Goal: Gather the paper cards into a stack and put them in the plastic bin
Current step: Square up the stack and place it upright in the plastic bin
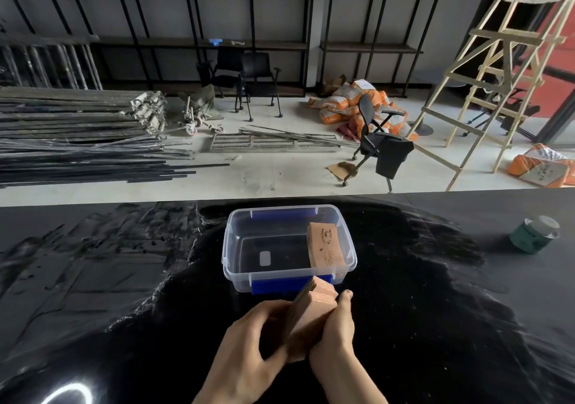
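Low in the centre of the frame, the left hand (258,338) and right hand (334,335) press together on a stack of paper cards (311,313), each grip closed on one side, the stack tilted toward the plastic bin (236,248) just above. A second bundle of cards (325,245) leans inside the bin's right wall. The stack's far end looks fanned; if either grip loosens during the lift, cards could slip and scatter across the glossy black tabletop (124,279).
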